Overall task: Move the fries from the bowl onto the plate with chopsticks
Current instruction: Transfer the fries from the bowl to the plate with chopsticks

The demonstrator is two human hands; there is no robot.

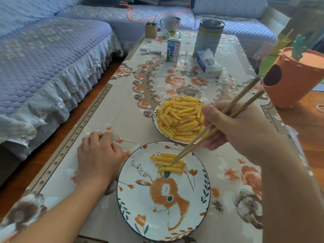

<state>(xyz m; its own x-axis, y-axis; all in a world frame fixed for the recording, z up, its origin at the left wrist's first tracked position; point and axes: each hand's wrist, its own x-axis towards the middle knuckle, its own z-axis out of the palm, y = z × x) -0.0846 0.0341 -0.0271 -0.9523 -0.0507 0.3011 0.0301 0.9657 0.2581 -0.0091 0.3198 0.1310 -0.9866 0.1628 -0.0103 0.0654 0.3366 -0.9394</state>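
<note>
A plate, bowl, milk carton, tin and tissue pack are carried by the floral-clothed worktop.

Far end of the table — milk carton, tall tin, tissue pack, mug.

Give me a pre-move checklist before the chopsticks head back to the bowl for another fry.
1. Right hand grips chopsticks: ok.
2. Chopstick tips free of any fry: cannot tell; they sit among the fries on the plate.
3. Plate has spare room: ok.
4. Bowl holds fries in the bowl: ok.
5. Left hand rests on the table beside the plate, outside the path: ok.
</note>
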